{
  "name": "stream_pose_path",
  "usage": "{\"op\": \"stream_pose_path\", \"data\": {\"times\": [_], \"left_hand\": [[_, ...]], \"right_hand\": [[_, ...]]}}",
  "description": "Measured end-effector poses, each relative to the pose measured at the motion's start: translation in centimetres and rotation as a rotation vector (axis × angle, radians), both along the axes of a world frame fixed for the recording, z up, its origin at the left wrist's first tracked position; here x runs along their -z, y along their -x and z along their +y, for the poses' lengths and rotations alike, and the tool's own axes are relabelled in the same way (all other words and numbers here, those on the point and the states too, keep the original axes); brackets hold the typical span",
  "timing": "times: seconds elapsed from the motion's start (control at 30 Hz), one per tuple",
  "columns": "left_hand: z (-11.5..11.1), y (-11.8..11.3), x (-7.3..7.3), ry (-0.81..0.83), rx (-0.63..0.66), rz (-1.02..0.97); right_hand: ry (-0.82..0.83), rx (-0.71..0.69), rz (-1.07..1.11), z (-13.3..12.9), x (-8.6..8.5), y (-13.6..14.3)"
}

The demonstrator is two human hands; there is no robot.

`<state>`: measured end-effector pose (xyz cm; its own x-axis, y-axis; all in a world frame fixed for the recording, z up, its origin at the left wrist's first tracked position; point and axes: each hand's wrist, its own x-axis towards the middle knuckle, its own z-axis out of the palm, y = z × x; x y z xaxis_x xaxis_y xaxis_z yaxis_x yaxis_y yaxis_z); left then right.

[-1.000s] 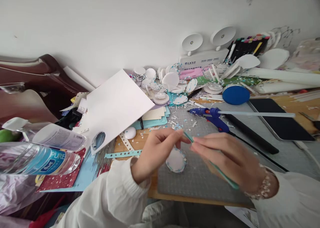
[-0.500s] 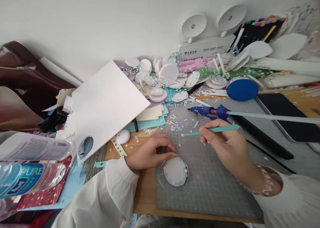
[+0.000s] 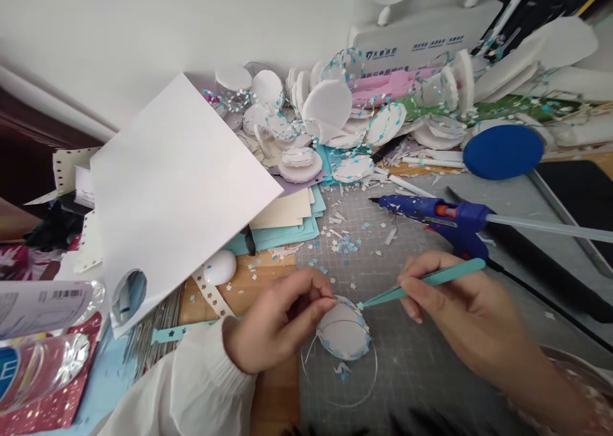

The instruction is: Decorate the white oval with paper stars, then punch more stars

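Note:
My left hand (image 3: 282, 318) is closed, thumb and forefinger pinching a thin white wire (image 3: 375, 378) at the upper left edge of a round white disc (image 3: 343, 334). Small pale blue and white star- or flower-shaped pieces line the disc's rim. The wire arcs over the disc and loops below it. In my right hand (image 3: 443, 302) are teal tweezers (image 3: 431, 276), their tips at the disc's upper right rim with a tiny pale piece. Beneath the disc lies a grey cutting mat (image 3: 402, 378), with more loose small pieces (image 3: 347, 244) farther back.
A blue glue gun (image 3: 431, 211) with a glue stick lies behind my right hand, beside a phone (image 3: 584, 196). White board (image 3: 182, 187) leans at the left, near a plastic bottle (image 3: 52, 359). Decorated white discs (image 3: 328, 104) are piled along the wall.
The view has moved closer. The tweezers have gone from the loose pieces to the disc's rim, with a tiny piece at their tips. The wire now loops below the disc.

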<state>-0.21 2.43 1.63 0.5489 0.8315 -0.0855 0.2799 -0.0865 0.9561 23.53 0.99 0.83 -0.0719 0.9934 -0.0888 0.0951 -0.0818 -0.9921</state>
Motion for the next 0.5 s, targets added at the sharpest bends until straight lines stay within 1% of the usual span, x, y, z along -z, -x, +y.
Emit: {"op": "stream_pose_path", "data": {"times": [0.13,0.3,0.5], "left_hand": [[-0.28,-0.4,-0.19,0.009,-0.024,-0.03],[-0.49,-0.62,-0.26,0.009,-0.028,-0.04],[-0.61,-0.67,-0.14,0.015,-0.036,-0.044]], "right_hand": [[-0.029,-0.005,-0.059,-0.09,-0.5,0.18],[-0.048,-0.004,-0.072,0.0,-0.98,0.5],[-0.085,-0.025,-0.107,-0.09,-1.07,0.5]]}}
